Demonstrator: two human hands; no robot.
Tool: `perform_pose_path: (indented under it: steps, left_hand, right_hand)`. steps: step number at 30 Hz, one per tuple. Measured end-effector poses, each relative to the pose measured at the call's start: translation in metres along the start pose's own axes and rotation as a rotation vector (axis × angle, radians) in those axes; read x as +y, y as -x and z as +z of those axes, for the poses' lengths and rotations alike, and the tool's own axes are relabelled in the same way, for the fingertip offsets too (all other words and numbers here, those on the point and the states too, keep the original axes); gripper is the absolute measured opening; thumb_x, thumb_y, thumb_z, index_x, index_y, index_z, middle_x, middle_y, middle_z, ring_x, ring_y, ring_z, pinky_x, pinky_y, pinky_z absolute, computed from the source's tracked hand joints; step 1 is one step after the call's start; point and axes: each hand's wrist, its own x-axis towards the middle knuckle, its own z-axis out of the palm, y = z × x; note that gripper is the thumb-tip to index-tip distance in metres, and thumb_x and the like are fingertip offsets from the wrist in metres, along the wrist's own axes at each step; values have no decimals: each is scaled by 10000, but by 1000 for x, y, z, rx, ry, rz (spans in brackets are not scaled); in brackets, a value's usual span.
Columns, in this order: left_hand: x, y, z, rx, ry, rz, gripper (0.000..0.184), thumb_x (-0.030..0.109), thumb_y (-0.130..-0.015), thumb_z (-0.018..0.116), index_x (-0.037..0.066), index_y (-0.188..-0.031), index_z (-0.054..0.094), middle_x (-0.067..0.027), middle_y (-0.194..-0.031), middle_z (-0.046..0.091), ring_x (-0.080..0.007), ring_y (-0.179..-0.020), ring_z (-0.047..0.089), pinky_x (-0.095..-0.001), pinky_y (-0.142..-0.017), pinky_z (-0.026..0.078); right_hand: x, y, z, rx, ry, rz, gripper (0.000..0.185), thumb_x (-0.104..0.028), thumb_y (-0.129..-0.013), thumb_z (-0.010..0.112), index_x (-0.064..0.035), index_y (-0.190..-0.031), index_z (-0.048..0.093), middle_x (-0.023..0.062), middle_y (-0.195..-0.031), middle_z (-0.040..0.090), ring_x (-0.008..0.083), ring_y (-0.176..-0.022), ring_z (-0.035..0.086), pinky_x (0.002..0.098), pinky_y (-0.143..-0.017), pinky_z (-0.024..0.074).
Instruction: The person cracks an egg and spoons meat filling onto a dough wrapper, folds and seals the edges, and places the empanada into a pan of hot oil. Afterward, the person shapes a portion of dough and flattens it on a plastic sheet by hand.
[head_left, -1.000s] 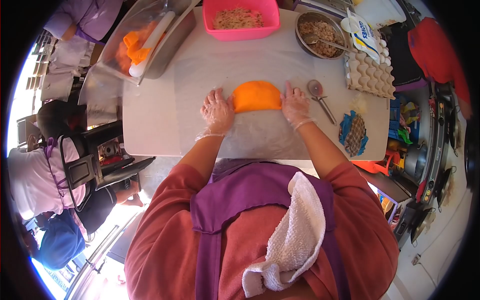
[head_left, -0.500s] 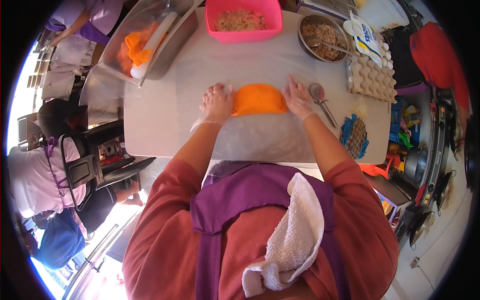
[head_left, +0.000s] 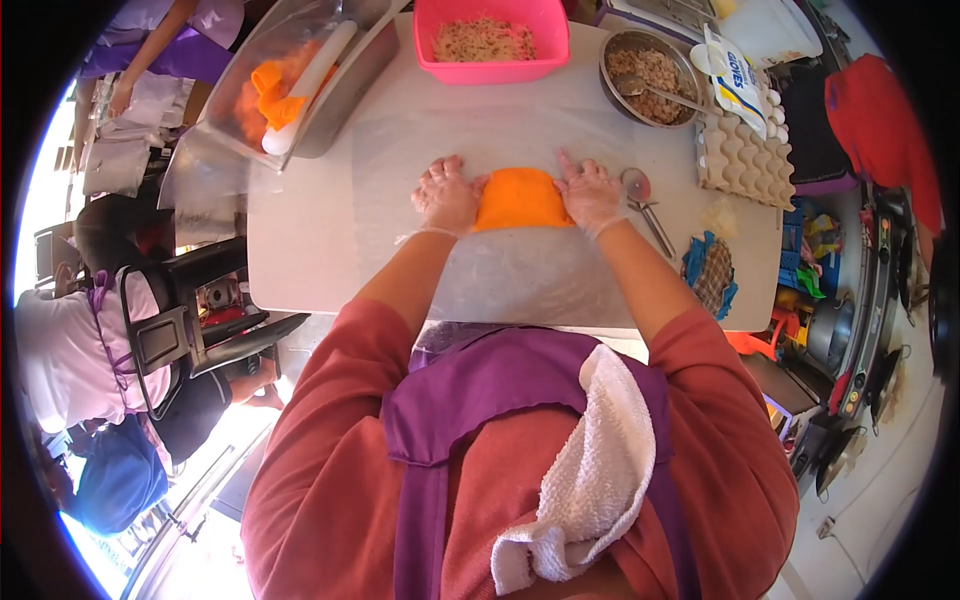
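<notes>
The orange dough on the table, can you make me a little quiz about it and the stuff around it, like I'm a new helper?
1. True or false: the orange dough lies between the left hand and the right hand.
2. Which of these is nearest the right hand? A) the egg tray B) the wheel cutter C) the pink tub
3. Fill in the gap: a spoon rests in the metal ____.

Key: 1. True. 2. B. 3. Bowl.
</notes>
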Motion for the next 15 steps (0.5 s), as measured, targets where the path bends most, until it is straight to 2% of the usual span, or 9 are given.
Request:
perform_pose_path:
  steps: [1, 3, 10, 12, 15]
  left_hand:
    - [-1, -4, -2, 1, 0, 1, 517, 465, -892, 546, 139, -1288, 489, -99, -1350, 446, -308, -1272, 387, -475, -1025, 310]
    - [-4, -20, -9, -156, 142, -74, 498, 453, -894, 546, 149, -1285, 494, -103, -1349, 446, -314, -1277, 381, -487, -1028, 309]
    - [18, -30, -17, -195, 56, 44, 526, 477, -858, 590, 149, -1262, 514, -99, -1322, 465, -313, -1267, 394, -488, -1034, 301]
    - [17, -28, -11, -135, 44, 129, 559, 493, -825, 632, 143, -1248, 526, -86, -1306, 481, -300, -1257, 408, -483, -1018, 311]
    - [21, -25, -9, -120, 22, 128, 565, 487, -805, 660, 138, -1233, 541, -69, -1300, 491, -293, -1248, 416, -481, -996, 324]
  right_hand:
    - [3, -4, -2, 1, 0, 0, 637, -522, -919, 433, -269, -1474, 249, 89, -1209, 486, 290, -1101, 491, 460, -893, 416]
    - [11, -17, -6, -120, -242, 99, 668, -546, -908, 437, -284, -1482, 218, 104, -1264, 458, 303, -1148, 476, 453, -936, 403]
    - [-8, -20, -33, -143, -181, 89, 699, -552, -892, 468, -298, -1485, 198, 106, -1291, 437, 297, -1195, 446, 451, -960, 395]
    - [-8, -18, -35, -132, -192, 68, 694, -546, -890, 481, -302, -1481, 211, 102, -1288, 437, 286, -1203, 440, 459, -947, 396]
    - [-10, -22, -26, -90, -126, 33, 685, -541, -888, 487, -306, -1476, 226, 100, -1283, 440, 286, -1200, 443, 475, -944, 386]
